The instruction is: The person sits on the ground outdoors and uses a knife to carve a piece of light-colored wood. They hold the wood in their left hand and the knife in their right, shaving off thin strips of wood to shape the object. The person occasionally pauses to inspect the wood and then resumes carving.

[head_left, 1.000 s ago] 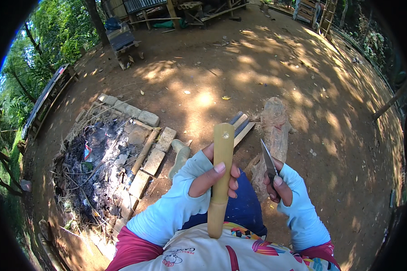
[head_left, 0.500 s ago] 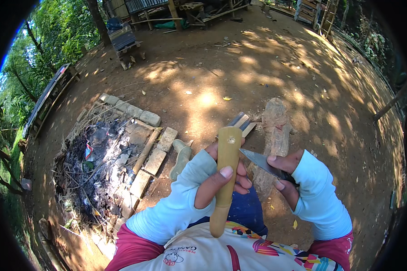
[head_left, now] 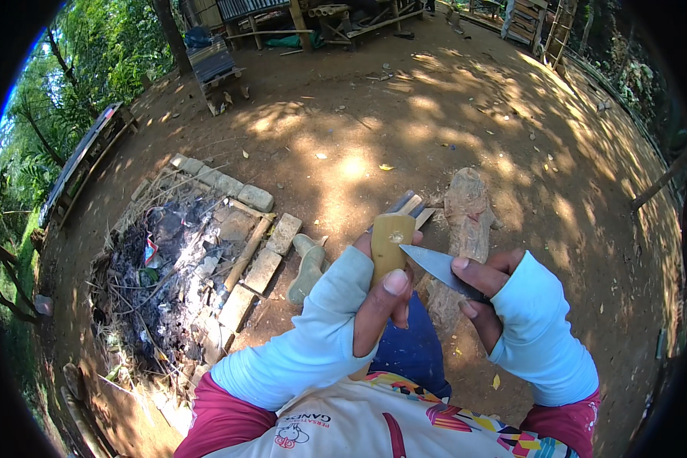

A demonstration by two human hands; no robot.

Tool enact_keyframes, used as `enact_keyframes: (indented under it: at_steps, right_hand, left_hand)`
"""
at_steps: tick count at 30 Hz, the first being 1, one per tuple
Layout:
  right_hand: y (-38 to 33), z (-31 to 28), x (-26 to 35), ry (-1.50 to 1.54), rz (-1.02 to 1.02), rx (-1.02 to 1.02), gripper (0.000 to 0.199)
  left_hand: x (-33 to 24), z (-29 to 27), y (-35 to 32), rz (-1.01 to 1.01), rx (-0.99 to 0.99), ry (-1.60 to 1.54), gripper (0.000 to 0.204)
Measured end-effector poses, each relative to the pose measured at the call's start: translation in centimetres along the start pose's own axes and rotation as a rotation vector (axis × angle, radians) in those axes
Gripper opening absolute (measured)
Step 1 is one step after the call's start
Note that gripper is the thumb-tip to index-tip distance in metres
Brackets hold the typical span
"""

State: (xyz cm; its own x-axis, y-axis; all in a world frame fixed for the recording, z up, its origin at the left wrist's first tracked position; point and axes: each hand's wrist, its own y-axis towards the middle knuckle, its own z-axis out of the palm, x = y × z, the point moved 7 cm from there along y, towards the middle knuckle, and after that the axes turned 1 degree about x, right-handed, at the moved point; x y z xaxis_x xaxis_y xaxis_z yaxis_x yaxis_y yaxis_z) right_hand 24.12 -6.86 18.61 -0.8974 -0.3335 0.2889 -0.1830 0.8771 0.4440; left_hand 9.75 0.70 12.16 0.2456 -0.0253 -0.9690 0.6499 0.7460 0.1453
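Observation:
My left hand is wrapped round a thick yellow-brown bamboo tube, upright in front of my body. Near the tube's upper end is a small pale hole. A knife with a grey pointed blade and dark handle is pinched between the thumb and fingers of my right hand. Its tip points left, at or just beside the tube's edge near the hole; whether it touches, I cannot tell. My left hand and forearm hide much of the tube's lower part.
On the left lies a fire pit of ash and charred bits, edged with bricks. Green boots stand beside it. A rough log and split bamboo pieces lie ahead. A low bench stands farther off.
The bamboo tube has tipped, its top toward me, and looks shorter now. My left thumb has moved up and right. The knife tip has come slightly left, closer to the hole.

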Motion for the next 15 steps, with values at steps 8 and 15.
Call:
enact_keyframes:
  at_steps: [8, 15]
  right_hand:
    - [-0.06, 0.07, 0.36, -0.03, 0.0, -0.005, 0.042]
    - [-0.23, 0.38, 0.36, 0.014, -0.001, 0.006, 0.044]
  left_hand:
    - [0.35, -0.48, 0.27, 0.059, -0.082, 0.139, 0.039]
    - [0.77, -0.68, 0.54, 0.072, -0.11, 0.184, 0.042]
